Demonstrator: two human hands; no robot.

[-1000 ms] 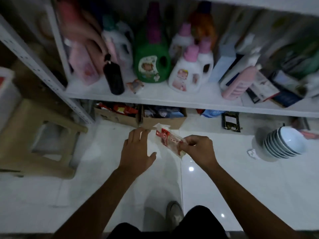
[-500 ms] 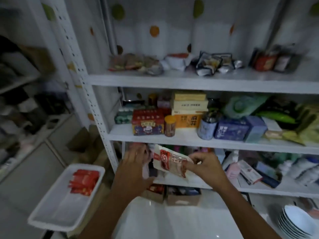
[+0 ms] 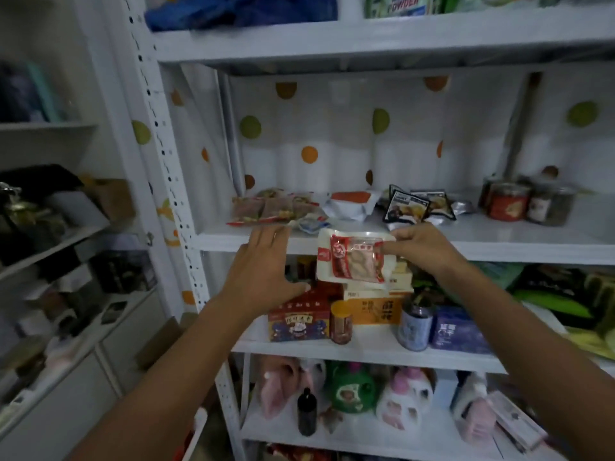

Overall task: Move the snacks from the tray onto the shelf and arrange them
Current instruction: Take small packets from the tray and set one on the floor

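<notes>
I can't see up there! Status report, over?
Right hand pinching snack packet. Left hand open near shelf edge. Other packets lying just behind.

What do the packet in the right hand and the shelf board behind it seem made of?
Packet: thin glossy plastic film, it seems; a clear window shows the food, and the white border catches light where the right hand pinches it. Shelf board: likely white-painted metal, given its smooth edge and the perforated upright; not certain.

The shelf (image 3: 499, 242) is white; the backdrop (image 3: 332, 134) is white with green and orange dots; the snack packet (image 3: 352, 261) is white and red.
</notes>
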